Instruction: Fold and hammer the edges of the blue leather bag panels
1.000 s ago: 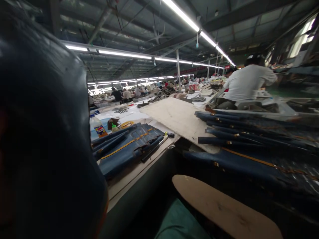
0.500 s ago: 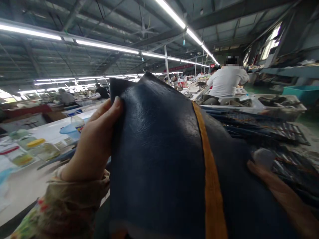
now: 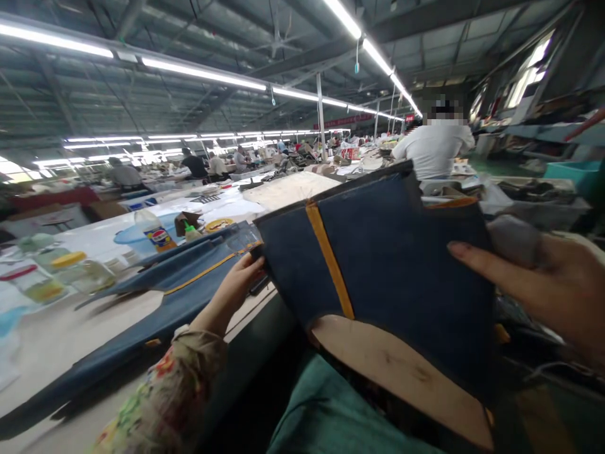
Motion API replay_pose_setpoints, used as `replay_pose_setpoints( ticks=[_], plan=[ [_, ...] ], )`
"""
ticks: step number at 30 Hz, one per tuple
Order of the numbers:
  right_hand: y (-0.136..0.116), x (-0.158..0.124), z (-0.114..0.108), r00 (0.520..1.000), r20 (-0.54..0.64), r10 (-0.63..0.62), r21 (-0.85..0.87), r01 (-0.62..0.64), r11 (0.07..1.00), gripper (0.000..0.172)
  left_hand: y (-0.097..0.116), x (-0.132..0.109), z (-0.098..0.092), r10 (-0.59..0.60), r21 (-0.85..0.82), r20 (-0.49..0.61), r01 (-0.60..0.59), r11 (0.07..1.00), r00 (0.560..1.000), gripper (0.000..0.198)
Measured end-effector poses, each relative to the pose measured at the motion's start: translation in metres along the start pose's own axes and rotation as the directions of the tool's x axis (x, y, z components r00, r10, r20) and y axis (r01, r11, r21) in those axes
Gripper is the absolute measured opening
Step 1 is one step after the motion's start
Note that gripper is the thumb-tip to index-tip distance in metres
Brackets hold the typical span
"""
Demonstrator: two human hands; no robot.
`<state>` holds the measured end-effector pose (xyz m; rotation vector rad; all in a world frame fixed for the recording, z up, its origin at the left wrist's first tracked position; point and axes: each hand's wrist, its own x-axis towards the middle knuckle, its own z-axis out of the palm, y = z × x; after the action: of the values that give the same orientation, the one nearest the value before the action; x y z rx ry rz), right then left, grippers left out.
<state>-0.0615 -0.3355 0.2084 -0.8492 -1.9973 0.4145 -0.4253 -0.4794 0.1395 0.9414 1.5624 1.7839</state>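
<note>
A dark blue leather-like piece (image 3: 378, 252) with an orange-yellow strip is held up in front of me, above my green-clad lap. My left hand (image 3: 243, 274) pinches its left edge. At the right edge, my right hand (image 3: 534, 277) grips it, thumb over the front face and a greyish covering near the fingers. The piece has a curved lower edge, with a beige surface (image 3: 401, 366) showing beneath. On the table to the left lie more blue pieces (image 3: 189, 271) with a similar strip.
Jars (image 3: 85, 272), a soda bottle (image 3: 158, 236) and a light blue basin (image 3: 125, 236) stand on the left table (image 3: 89, 236). A person in white (image 3: 437, 151) sits ahead, near a bin of dark items (image 3: 534, 192). A teal bin (image 3: 574, 176) is far right.
The blue piece has turned and dropped lower, so the table's blue pieces show. My left hand has moved right and down to its edge; my right hand has risen into fuller view.
</note>
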Motion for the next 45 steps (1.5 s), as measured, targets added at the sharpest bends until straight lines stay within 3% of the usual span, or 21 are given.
replay_pose_setpoints(
  ticks=[3,7,11,14,16,19,21,23,25,27,30,32,35,40,45],
  plan=[
    [-0.006,-0.004,0.013,0.986,0.164,-0.042,0.018,0.039,0.999,0.061,-0.043,0.0,-0.008,-0.188,0.003,0.08,0.188,0.982,0.979,0.051],
    [0.023,-0.021,0.021,0.943,0.333,0.003,-0.15,0.05,0.987,0.048,-0.104,-0.02,0.01,-0.437,0.089,0.202,0.428,0.9,0.877,0.057],
    [0.063,-0.046,0.016,0.922,0.378,0.08,-0.225,0.007,0.974,0.05,-0.148,-0.05,0.046,-0.489,0.123,0.328,0.476,0.871,0.809,0.062],
    [0.094,-0.068,0.006,0.918,0.384,0.102,-0.225,-0.014,0.974,0.046,-0.158,-0.062,0.057,-0.479,0.134,0.384,0.466,0.875,0.789,0.067],
    [0.115,-0.085,-0.002,0.932,0.355,0.075,-0.235,0.012,0.972,0.043,-0.155,-0.059,0.053,-0.462,0.173,0.348,0.429,0.887,0.816,0.064],
    [0.138,-0.114,-0.011,0.927,0.37,0.057,-0.262,0.046,0.964,0.037,-0.142,-0.049,0.043,-0.318,0.269,0.074,0.288,0.919,0.945,0.05],
    [0.147,-0.135,-0.01,0.91,0.408,0.072,-0.261,0.04,0.965,0.032,-0.13,-0.046,0.045,-0.148,0.332,-0.062,0.16,0.929,0.987,0.043],
    [0.153,-0.156,-0.004,0.897,0.43,0.106,-0.251,0.006,0.968,0.029,-0.117,-0.052,0.059,0.035,0.433,0.001,-0.033,0.901,0.999,0.038],
    [0.156,-0.175,0.005,0.894,0.421,0.156,-0.245,-0.054,0.968,0.028,-0.107,-0.064,0.084,0.226,0.528,0.207,-0.304,0.793,0.952,0.032],
    [0.159,-0.191,0.014,0.896,0.383,0.227,-0.244,-0.139,0.96,0.031,-0.1,-0.08,0.115,0.328,0.526,0.443,-0.538,0.659,0.835,0.032],
    [0.155,-0.204,0.018,0.927,0.265,0.264,-0.222,-0.208,0.953,0.032,-0.098,-0.1,0.159,0.353,0.459,0.66,-0.727,0.51,0.664,0.039],
    [0.146,-0.206,0.017,0.966,0.169,0.196,-0.207,-0.16,0.965,0.028,-0.102,-0.107,0.181,0.338,0.436,0.73,-0.786,0.439,0.594,0.043],
    [0.13,-0.203,0.015,0.99,0.133,0.052,-0.206,-0.024,0.978,0.026,-0.11,-0.111,0.201,0.315,0.432,0.774,-0.821,0.372,0.55,0.047],
    [0.122,-0.216,0.026,0.992,0.126,0.006,-0.251,0.026,0.968,0.03,-0.12,-0.116,0.207,0.276,0.467,0.785,-0.822,0.325,0.555,0.049],
    [0.124,-0.243,0.037,0.992,0.125,-0.017,-0.235,0.046,0.971,0.032,-0.125,-0.121,0.198,0.207,0.404,0.871,-0.889,0.213,0.446,0.053]
  ],
)
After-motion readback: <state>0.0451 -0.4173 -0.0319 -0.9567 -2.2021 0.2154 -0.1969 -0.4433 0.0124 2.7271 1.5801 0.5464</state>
